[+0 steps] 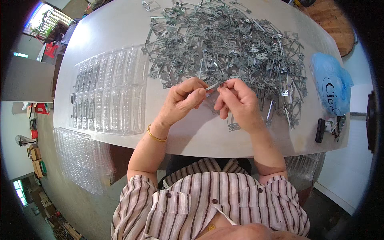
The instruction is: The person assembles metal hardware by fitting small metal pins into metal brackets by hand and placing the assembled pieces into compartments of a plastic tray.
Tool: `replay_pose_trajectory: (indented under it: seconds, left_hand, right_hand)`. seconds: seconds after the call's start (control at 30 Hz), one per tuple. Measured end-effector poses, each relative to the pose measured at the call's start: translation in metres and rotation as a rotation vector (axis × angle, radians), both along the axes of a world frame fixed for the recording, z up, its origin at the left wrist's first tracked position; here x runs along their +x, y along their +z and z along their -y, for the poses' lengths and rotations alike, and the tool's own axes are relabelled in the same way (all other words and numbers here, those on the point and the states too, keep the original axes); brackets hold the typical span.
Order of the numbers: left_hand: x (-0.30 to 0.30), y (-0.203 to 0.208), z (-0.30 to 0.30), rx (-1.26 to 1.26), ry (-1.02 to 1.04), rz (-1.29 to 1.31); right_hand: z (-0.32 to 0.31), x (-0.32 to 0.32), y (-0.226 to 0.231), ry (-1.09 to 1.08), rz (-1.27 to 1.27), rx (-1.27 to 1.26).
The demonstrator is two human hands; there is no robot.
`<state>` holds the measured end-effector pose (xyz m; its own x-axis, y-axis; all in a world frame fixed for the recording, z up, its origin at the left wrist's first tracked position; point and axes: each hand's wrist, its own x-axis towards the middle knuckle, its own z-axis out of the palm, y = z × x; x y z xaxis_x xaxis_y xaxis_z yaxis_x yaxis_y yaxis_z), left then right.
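My left hand [186, 97] pinches one end of a small, narrow metal bracket [211, 87] between thumb and fingers. At the bracket's other end, the fingertips of my right hand [237, 99] are closed on it too. Both hands hover over the near edge of a big heap of grey metal brackets [224, 44]. To the left, a clear plastic tray [138, 92] lies on the table; dark strip-like pieces sit in its left slots, while the slots toward the right show only clear plastic. My fingers partly hide the bracket's ends.
A white table [192, 144] spans the view. On its right side lie a blue plastic bag [331, 82] and a black-handled tool [320, 130]. More clear trays [85, 160] are stacked below the left front edge, others [303, 165] below the right.
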<state>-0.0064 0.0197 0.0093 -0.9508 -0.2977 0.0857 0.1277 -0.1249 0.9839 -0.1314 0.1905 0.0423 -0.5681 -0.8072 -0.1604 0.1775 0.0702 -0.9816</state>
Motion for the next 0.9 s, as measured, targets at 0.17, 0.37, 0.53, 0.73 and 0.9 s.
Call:
replay_pose_trajectory:
  seconds: [0.17, 0.37, 0.53, 0.73, 0.9]
  left_hand:
    - [-0.003, -0.001, 0.000, 0.037, 0.026, -0.036]
    - [-0.003, -0.005, 0.002, 0.017, 0.049, -0.079]
    - [-0.002, -0.002, 0.004, 0.046, 0.052, -0.052]
    - [0.000, -0.005, -0.005, -0.081, 0.019, -0.112]
    - [-0.003, 0.005, -0.011, -0.013, 0.031, -0.115]
  right_hand:
    - [-0.002, -0.001, 0.000, 0.030, 0.063, -0.043]
    - [-0.006, -0.007, 0.003, 0.150, 0.044, -0.027]
    - [-0.007, -0.012, -0.008, 0.004, -0.021, -0.213]
    - [-0.002, -0.006, -0.010, -0.058, 0.042, -0.355]
    - [-0.004, -0.003, -0.017, -0.054, -0.241, -0.399]
